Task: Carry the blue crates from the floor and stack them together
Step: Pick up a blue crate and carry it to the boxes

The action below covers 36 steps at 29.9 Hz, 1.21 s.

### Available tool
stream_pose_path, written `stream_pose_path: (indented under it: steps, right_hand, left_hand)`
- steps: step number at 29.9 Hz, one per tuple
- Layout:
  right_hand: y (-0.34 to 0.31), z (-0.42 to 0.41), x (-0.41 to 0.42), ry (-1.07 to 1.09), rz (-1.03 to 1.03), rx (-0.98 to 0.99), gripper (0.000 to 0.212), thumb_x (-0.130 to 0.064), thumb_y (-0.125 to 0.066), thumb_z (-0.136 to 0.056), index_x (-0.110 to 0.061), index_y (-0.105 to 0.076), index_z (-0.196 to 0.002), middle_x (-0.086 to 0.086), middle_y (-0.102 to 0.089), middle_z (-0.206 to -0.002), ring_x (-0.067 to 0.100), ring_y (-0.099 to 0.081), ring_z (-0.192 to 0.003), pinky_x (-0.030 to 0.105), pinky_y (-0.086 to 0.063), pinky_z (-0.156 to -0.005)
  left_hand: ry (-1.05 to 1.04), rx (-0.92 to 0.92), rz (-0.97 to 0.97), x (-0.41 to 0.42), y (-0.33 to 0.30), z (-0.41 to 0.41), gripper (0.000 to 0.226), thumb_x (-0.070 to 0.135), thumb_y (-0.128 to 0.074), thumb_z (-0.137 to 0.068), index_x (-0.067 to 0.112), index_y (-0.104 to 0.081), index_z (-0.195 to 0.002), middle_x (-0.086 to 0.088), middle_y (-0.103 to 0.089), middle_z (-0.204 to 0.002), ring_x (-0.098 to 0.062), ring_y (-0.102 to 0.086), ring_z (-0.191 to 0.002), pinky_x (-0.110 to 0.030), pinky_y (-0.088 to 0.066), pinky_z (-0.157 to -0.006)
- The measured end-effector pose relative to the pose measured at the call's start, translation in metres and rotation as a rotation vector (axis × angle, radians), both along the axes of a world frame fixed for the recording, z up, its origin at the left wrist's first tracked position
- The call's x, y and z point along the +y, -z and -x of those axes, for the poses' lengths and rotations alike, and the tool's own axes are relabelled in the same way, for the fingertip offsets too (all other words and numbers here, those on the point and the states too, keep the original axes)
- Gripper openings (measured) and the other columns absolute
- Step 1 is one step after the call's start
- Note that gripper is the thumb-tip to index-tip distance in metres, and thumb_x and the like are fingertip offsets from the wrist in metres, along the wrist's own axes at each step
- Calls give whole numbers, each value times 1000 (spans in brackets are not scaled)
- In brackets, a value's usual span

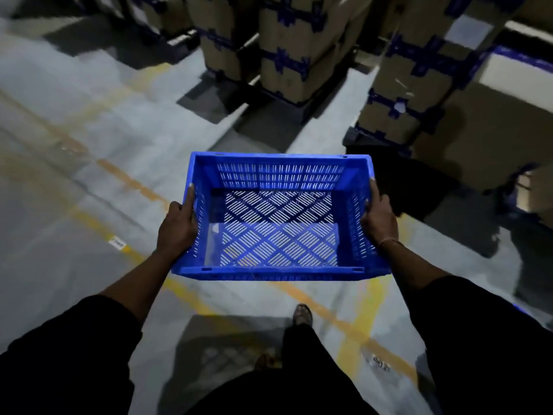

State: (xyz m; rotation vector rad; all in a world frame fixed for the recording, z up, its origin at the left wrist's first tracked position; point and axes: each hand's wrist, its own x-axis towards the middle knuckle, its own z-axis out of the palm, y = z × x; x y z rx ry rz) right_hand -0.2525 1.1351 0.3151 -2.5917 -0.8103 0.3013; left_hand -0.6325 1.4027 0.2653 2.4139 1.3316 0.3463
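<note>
1. A blue crate [278, 217] is held level in the air above the floor [74, 163], its open top facing up — nothing lies inside it.
2. The left hand [179, 224] grips the crate's left rim, thumb over the top edge and fingers curled under the outside wall.
3. The right hand [378, 218] grips the right rim the same way — a thin bracelet [389, 241] shows at that wrist.
4. Yellow lines [125, 181] cross the grey floor beneath the crate.
5. Stacks of cardboard boxes [287, 61] with blue tape stand ahead, well apart from the crate.
</note>
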Motion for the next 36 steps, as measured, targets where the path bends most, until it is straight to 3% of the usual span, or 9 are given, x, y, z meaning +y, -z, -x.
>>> stream_pose_path:
  steps: [3,6,13,18,22,26,32,36]
  right_hand:
    - [-1,6,57,-68,10,-7,71,-22,-46,-99,-40,-12,-158,20,-45,-128,43,-59,-100,45,-47,-79]
    - [1,10,119,-141,10,14,72,-27,-46,-98,-47,-8,-155,18,-47,-121,43,-59,-99,47,-49,-82]
    - [4,16,271,-335,21,41,81,-20,-49,-93,-48,-5,-155,14,-46,-108,43,-60,-89,44,-49,-73]
    - [-7,26,388,-474,21,73,84,-17,-51,-91,-48,-7,-155,21,-46,-128,46,-60,-99,47,-50,-81]
    - [-13,44,480,-562,-27,80,83,-16,-52,-91,-48,-11,-155,18,-47,-128,45,-60,-103,48,-51,-84]
    - [-17,67,558,-655,-57,103,77,-10,-51,-94,-36,-19,-159,23,-47,-126,45,-58,-103,41,-45,-83]
    - [-7,115,684,-739,-28,60,79,-6,-49,-91,-35,-20,-158,25,-47,-127,47,-58,-102,45,-47,-83]
    - [1,150,765,-799,-9,14,86,-5,-51,-87,-33,-16,-159,24,-44,-140,47,-59,-104,44,-48,-80]
  left_hand:
    - [-87,-4,16,24,0,27,70,29,-43,-103,42,-3,-158,-15,-46,-103,-39,-56,-78,-43,-48,-65]
    - [-166,-1,30,53,2,49,70,31,-43,-104,42,-1,-158,-15,-46,-103,-38,-57,-75,-45,-51,-64]
    - [-347,-4,29,128,-3,83,69,29,-41,-104,44,0,-158,-14,-45,-102,-36,-54,-74,-45,-50,-65]
    - [-493,14,13,189,-15,104,68,25,-44,-103,38,-7,-159,-18,-44,-103,-41,-55,-74,-46,-48,-66]
    - [-593,24,-7,235,-20,126,72,24,-45,-102,41,-4,-159,-16,-44,-102,-40,-55,-73,-45,-50,-65]
    - [-698,13,-2,275,-25,149,69,23,-45,-101,38,-10,-159,-16,-45,-103,-41,-56,-74,-48,-51,-67]
    - [-803,9,-1,356,-25,191,64,24,-42,-103,37,-13,-159,-18,-46,-104,-42,-56,-76,-46,-48,-69]
    - [-826,-4,9,424,-14,229,65,25,-40,-104,39,-10,-159,-17,-46,-102,-40,-55,-71,-48,-51,-67]
